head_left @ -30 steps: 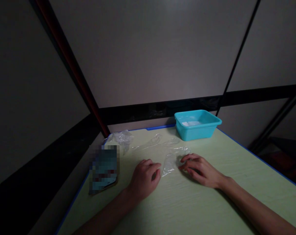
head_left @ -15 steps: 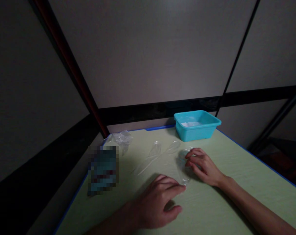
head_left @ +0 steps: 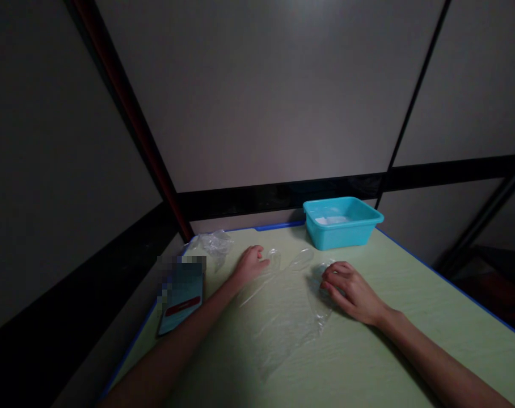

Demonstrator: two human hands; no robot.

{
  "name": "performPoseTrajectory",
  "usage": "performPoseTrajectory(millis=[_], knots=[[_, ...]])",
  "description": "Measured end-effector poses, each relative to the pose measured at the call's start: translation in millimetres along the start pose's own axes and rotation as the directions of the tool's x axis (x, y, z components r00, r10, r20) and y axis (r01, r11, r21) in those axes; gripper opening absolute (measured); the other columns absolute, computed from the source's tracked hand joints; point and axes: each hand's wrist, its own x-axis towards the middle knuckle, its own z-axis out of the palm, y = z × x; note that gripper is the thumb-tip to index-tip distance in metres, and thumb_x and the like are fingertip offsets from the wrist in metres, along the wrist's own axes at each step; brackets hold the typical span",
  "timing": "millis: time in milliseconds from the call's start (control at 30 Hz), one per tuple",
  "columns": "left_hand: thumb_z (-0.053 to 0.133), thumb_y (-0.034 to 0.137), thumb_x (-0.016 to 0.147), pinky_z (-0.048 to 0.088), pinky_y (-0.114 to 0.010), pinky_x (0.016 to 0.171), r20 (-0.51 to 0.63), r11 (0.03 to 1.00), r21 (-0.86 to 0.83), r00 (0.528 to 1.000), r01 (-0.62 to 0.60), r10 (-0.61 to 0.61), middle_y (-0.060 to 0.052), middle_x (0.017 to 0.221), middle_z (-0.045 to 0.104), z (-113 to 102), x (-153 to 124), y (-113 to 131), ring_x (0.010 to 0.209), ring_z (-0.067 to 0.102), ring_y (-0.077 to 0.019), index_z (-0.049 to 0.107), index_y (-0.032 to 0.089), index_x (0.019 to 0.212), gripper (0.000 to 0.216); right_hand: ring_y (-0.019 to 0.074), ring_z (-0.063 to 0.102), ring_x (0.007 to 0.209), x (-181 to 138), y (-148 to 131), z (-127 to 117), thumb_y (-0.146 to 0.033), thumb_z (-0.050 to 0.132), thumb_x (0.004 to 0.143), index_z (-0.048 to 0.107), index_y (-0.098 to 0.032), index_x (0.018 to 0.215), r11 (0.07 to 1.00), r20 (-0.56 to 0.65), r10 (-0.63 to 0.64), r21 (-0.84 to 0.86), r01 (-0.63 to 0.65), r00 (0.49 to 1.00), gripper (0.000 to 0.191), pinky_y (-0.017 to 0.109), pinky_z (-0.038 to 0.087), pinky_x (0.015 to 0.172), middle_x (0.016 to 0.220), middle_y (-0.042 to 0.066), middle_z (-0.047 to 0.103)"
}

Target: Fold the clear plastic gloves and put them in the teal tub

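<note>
A clear plastic bag (head_left: 283,317) with two loop handles lies spread flat on the table, its handles pointing toward the back. My left hand (head_left: 249,265) reaches beside the left handle, with fingers slightly bent and the thumb apart from them; nothing shows in it. At the bag's right side, my right hand (head_left: 353,290) rests low with bent fingers, thumb and fingertips closed on the crinkled plastic edge. Part of that edge is hidden under the fingers.
A turquoise plastic basin (head_left: 342,235) with something white inside stands at the back right. Crumpled clear plastic (head_left: 217,242) lies at the back left corner. A flat dark teal item (head_left: 185,294), partly blurred, lies by the left edge. Wall panels rise behind the blue-edged table (head_left: 410,294).
My left hand has moved from the bag's near right part forward and left to its left handle, uncovering the middle of the bag. My right hand has stayed nearly in place.
</note>
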Motion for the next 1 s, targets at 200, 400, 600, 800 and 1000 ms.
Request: performPoseTrajectory(millis=[200,400,600,800,1000], knots=[[0.047,0.029,0.084,0.046,-0.038,0.075,0.115,1.0,0.026,0.993,0.017,-0.02,-0.007,0.108,0.051,14,25,6,0.09,0.053,-0.0184,0.048,0.015,0.109,0.028,0.018,0.05,0.074,0,1,-2,-0.018,0.033,0.085,0.051,-0.017,0.073,1.0,-0.001,0.012,-0.007,-0.012,1.0,0.022,0.036,0.036,0.075,0.07,0.006,0.055],[0.053,0.017,0.078,0.045,-0.025,0.059,0.159,0.996,-0.065,0.985,-0.064,0.074,-0.001,0.073,0.056,6,25,25,0.066,0.056,-0.0122,0.053,0.011,0.083,0.008,0.018,0.049,0.073,1,3,-1,-0.019,0.031,0.085,0.05,-0.017,0.072,1.0,0.003,0.007,-0.026,-0.006,1.0,0.024,0.035,0.036,0.073,0.071,0.006,0.055],[0.05,0.012,0.07,0.035,-0.016,0.043,0.194,0.972,-0.154,0.959,-0.177,0.205,0.005,0.057,0.051,7,2,51,0.046,0.051,-0.0075,0.044,0.016,0.066,0.008,0.0177,0.049,0.073,0,4,0,-0.02,0.031,0.086,0.051,-0.017,0.073,1.0,0.021,0.009,-0.028,-0.009,1.0,0.025,0.035,0.036,0.073,0.07,0.006,0.054],[0.049,0.023,0.074,0.036,-0.017,0.042,0.309,0.954,-0.2,0.91,-0.222,0.277,0.001,0.062,0.059,15,-17,66,0.047,0.054,-0.0086,0.047,0.016,0.069,0.009,0.0174,0.048,0.072,0,4,-1,-0.02,0.032,0.086,0.05,-0.016,0.071,0.999,0.051,0.038,-0.034,-0.036,0.998,0.024,0.034,0.036,0.072,0.07,0.006,0.054],[0.044,0.021,0.077,0.045,-0.024,0.06,0.255,0.952,-0.143,0.919,-0.272,0.301,-0.005,0.079,0.062,1,-33,49,0.072,0.059,-0.0153,0.055,0.013,0.077,0.014,0.0174,0.048,0.073,0,4,-2,-0.021,0.031,0.087,0.049,-0.016,0.072,0.998,0.047,0.043,-0.036,-0.041,0.998,0.023,0.034,0.035,0.072,0.072,0.006,0.054]])
